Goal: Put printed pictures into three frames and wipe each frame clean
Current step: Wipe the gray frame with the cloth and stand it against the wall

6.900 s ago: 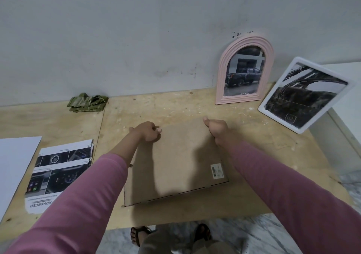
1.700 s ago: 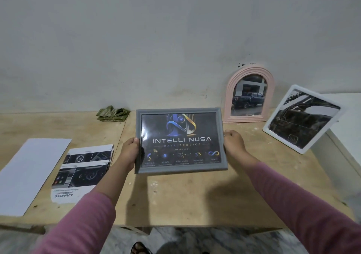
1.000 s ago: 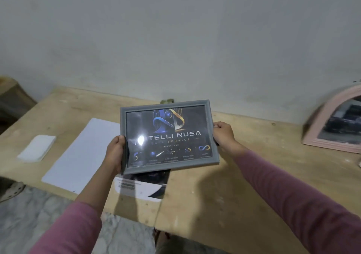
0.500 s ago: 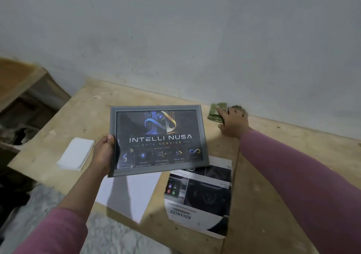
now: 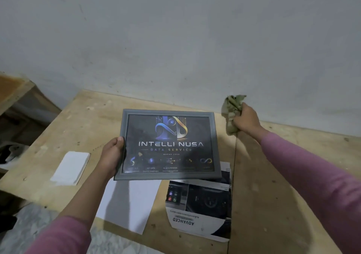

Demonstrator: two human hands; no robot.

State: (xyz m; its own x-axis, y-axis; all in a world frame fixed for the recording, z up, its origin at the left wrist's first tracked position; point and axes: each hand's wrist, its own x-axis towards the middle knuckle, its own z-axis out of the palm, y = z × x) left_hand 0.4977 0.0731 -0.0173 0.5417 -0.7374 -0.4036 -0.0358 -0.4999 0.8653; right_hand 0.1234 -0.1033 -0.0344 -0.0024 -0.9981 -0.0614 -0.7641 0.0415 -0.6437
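The grey frame (image 5: 168, 145) is a landscape rectangle with a moulded, stepped border, held face-up above the tabletop (image 5: 82, 117) by its left edge. Behind its glossy front sits a dark print with a blue-and-gold looping emblem and white letters reading "INTELLI NUSA", "DATA SERVICE" below in blue, then a row of small icons whose captions are too small to read. The left hand (image 5: 112, 156) grips that edge, thumb over the front border and fingers curled underneath. The right hand (image 5: 245, 120) is raised to the far right of the frame, closed in a fist around a crumpled olive-green cloth (image 5: 231, 113), whose folds bunch above and below the fingers. The tabletop is pale, scuffed plywood with a seam running near to far. On it, under the frame's near edge, lie a plain white sheet (image 5: 129, 205) and a printed picture (image 5: 203, 205) of a dark car interior, bearing the word "ADVANCED" upside down. A small white folded pad (image 5: 71, 167) lies to the left.
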